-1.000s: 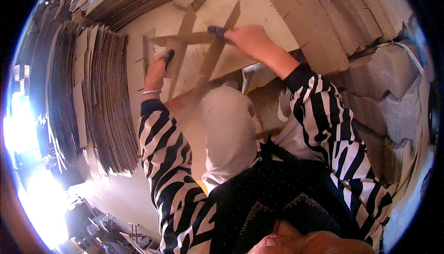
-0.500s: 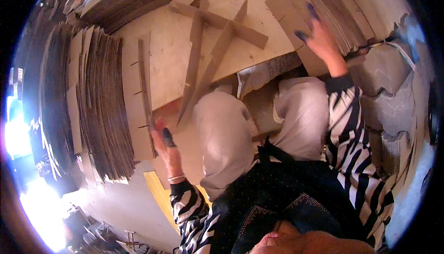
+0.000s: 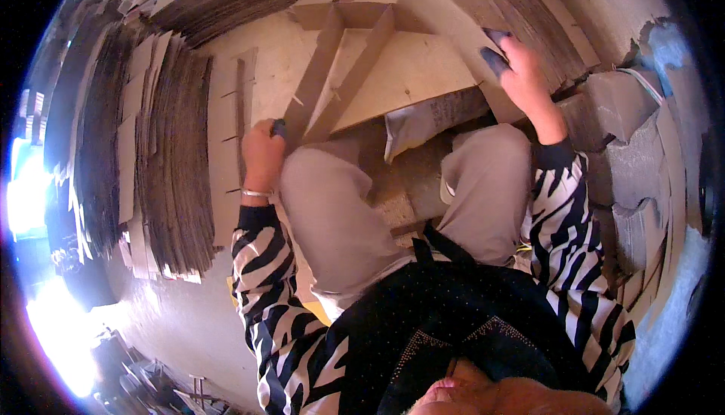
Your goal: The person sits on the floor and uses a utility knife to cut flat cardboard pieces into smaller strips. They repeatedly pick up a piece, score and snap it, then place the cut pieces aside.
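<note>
Interlocked cardboard strips (image 3: 317, 64) have swung round since the earlier frame, and your left hand (image 3: 264, 152) has come up to their near end. They lie on the wooden board (image 3: 419, 71), two long pieces crossing one at the far side. Your left fingers curl there; you cannot tell whether they grip. Your right hand (image 3: 504, 54) seems to pinch a blurred strip (image 3: 447, 11) by its near end, thumb and finger close together. Expect light, stiff-edged card, dry rather than slippery, liable to crease at the slots; take it near a crossing or by uncut edges. Cardboard stacks stand left (image 3: 177, 166) and right (image 3: 540, 22).
</note>
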`<state>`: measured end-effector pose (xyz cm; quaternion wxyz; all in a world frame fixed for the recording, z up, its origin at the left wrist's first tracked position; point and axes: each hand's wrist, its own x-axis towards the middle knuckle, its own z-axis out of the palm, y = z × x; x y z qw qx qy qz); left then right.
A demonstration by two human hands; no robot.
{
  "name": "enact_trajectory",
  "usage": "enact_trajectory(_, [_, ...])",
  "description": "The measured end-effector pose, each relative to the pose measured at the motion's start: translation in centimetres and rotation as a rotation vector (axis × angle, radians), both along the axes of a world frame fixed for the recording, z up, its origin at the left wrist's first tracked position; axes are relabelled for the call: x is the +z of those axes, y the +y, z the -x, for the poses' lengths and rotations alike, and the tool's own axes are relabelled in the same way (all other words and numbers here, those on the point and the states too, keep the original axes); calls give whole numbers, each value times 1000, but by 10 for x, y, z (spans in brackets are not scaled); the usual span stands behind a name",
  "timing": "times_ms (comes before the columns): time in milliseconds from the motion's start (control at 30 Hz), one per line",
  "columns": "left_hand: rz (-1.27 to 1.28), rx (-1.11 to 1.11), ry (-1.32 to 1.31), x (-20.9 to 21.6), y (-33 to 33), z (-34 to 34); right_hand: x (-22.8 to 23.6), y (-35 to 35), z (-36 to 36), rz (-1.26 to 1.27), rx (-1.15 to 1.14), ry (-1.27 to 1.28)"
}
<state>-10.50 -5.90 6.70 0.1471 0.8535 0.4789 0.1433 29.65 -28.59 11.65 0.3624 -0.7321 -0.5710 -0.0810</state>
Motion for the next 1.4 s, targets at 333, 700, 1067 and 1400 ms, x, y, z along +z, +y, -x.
enact_trajectory(333, [16,127,346,-8,19,-5,-51,154,33,137,103,291])
enact_trajectory(700, [-28,130,357,-15,15,-2,-25,135,81,-274,399,395])
enact_trajectory(1067, [-84,202,376,-24,41,-19,-6,120,102,248,425,81])
enact_trajectory(1400, [-395,-202,398,8,-34,-74,-5,134,98,179,379,5])
